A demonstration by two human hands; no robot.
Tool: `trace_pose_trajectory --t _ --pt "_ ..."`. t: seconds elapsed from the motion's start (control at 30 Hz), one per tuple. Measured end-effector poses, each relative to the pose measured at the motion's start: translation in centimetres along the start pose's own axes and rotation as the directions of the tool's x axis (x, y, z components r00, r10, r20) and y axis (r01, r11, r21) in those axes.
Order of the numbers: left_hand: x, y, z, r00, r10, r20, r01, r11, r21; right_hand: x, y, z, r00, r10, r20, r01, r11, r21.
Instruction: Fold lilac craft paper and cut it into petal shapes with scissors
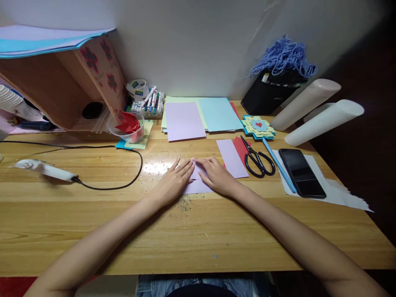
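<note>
A folded sheet of light purple paper (198, 188) lies on the wooden table in front of me, partly covered by both hands. My left hand (175, 181) rests flat on its left side, fingers stretched and thumb apart. From the right, my right hand (218, 176) presses on the paper with its index fingertip near the top point and its thumb lower down, apart from the index finger. The fingertips of both hands nearly meet at the fold's top. Just right of my right hand lies a purple paper strip (232, 156), with black-handled scissors (258, 159) beside it.
Behind are stacked purple (185, 121) and blue sheets (219, 113), and a layered paper flower (258, 126). A phone (301, 172) and blue paper stick (280, 167) lie right. A glue gun (49, 170) with black cord, a plastic bowl (140, 134) and markers (151, 103) stand left.
</note>
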State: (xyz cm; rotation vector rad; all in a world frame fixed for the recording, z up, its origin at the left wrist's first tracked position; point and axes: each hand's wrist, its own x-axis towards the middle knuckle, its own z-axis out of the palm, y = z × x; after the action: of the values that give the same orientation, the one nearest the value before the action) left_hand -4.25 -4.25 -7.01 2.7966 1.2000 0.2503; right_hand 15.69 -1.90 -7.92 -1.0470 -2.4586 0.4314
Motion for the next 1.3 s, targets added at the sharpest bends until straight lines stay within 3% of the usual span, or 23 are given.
trace_pose_trajectory --t 0.33,0.67,1.1,1.3 --pt "-0.9 2.1 1.0 0.996 -0.074 0.047 0.079 0.992 -0.095 0.3 -0.3 0.4 0.999 0.031 -0.040 -0.032 0.999 -0.035" --pt "-1.0 2.7 0.5 0.991 -0.110 0.081 0.125 0.970 -0.207 1.0 -0.6 0.8 0.997 0.045 -0.066 -0.048 0.997 -0.059" --pt "-1.1 5.0 -0.7 0.961 -0.270 0.051 0.268 0.962 0.045 0.8 -0.6 1.3 0.996 0.030 -0.088 -0.039 0.994 -0.099" --pt "-1.2 6.2 -2.3 0.891 -0.420 0.174 0.400 0.906 0.137 2.5 -0.7 1.1 0.992 0.060 -0.113 -0.068 0.995 -0.069"
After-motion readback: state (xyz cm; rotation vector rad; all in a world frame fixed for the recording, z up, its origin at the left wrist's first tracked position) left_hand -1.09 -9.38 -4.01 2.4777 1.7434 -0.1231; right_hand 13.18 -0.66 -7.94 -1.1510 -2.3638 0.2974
